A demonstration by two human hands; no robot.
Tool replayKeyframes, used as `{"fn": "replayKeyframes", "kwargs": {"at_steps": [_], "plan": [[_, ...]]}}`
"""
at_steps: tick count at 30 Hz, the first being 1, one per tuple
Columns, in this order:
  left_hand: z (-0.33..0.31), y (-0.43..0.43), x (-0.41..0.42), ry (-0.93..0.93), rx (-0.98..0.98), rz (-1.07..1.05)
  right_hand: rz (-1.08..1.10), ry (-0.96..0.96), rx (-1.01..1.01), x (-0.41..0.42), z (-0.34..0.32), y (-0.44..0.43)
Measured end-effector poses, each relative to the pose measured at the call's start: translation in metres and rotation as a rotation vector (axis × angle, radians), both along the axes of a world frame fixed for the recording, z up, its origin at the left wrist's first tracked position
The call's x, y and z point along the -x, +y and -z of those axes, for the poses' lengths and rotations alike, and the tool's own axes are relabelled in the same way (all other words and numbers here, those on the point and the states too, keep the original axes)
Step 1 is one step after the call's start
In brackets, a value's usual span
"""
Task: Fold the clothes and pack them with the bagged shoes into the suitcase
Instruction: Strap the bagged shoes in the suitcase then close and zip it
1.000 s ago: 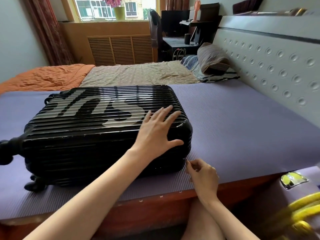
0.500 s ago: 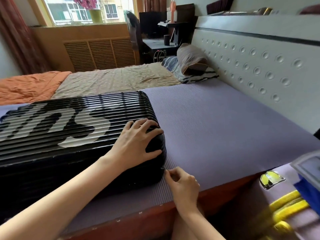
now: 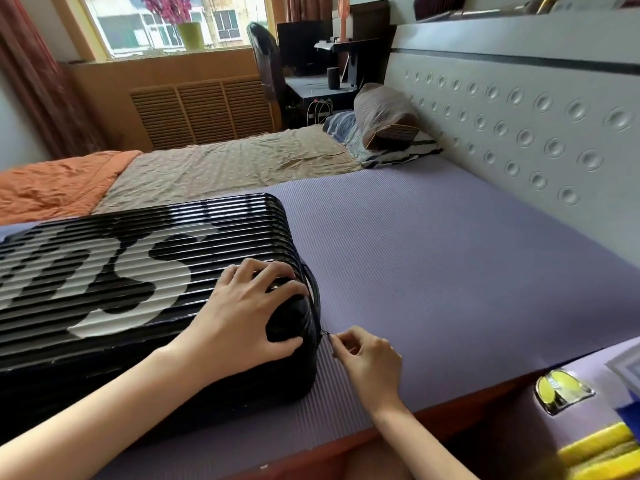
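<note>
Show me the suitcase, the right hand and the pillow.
suitcase [image 3: 104,271]: head view, ribbed top shell.
right hand [image 3: 370,358]: head view, back of the hand.
pillow [image 3: 384,112]: head view, its brown side.

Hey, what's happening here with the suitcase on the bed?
A person is working the zip of a black suitcase that lies flat and shut on a purple mat on the bed. The left hand grips the suitcase's near corner to steady it, while the right hand pinches the zipper pull at that corner. No clothes or shoes are in view.
</note>
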State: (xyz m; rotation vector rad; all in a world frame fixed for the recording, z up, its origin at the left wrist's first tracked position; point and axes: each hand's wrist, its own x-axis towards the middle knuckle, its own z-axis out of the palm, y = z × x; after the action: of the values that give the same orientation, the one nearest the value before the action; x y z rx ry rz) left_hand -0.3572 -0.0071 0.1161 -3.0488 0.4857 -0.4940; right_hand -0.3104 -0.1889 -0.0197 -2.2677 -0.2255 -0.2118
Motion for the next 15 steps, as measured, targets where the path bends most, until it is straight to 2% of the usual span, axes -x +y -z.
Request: {"fn": "replayKeyframes", "kwargs": {"at_steps": [4,7,9,11,12,15], "plan": [[-0.009,0.003,-0.003,0.046,0.031,0.006,-0.047,0.046,-0.033,-0.023,-0.003,0.007],[-0.025,0.004,-0.016,0.161,0.087,-0.013,-0.084,0.050,-0.001,-0.040,-0.003,0.011],[-0.036,0.007,-0.035,0.236,0.198,-0.037,-0.113,0.045,0.004,-0.050,-0.004,0.014],[-0.042,0.013,-0.058,0.232,0.328,-0.056,-0.140,0.057,-0.002,-0.059,-0.007,0.016],[-0.041,0.017,-0.073,0.208,0.326,-0.080,-0.149,0.060,0.001,-0.063,-0.008,0.018],[-0.038,0.035,-0.116,0.237,0.146,-0.275,-0.173,0.065,0.005,-0.076,-0.009,0.022]]}}
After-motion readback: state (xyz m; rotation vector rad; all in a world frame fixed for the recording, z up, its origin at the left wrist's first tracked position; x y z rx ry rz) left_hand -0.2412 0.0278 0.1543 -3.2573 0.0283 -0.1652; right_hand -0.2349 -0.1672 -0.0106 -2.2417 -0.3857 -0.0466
